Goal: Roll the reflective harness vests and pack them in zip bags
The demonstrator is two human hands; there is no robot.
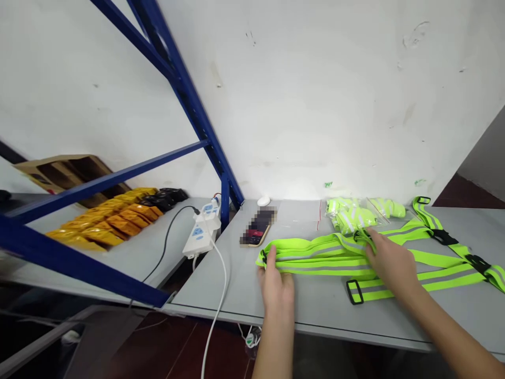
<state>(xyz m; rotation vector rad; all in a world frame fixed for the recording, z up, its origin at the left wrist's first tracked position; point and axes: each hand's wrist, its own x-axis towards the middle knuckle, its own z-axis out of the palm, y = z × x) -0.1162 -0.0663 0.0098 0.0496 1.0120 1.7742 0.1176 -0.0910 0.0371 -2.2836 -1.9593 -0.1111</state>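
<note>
A neon yellow-green reflective vest [323,256] made of straps with grey stripes lies across the grey tabletop, its left part gathered into layered bands. My left hand [275,281] grips the left end of these bands, thumb on top and fingers beneath. Farther right, my right hand [389,258] is closed on the straps near a black fitting, its fingertips partly hidden. Right of that hand the straps spread out loosely, with a black buckle [444,237] and another dark clip [478,263]. A black rectangular slider [354,292] sits at a strap end near the front.
Behind the straps lie clear bags of folded neon straps [349,215] and a flat clear bag [300,215]. A phone [259,226], a round white object [263,200] and a white power strip [203,229] stand left. Blue shelving [189,100] borders yellow packets [114,216].
</note>
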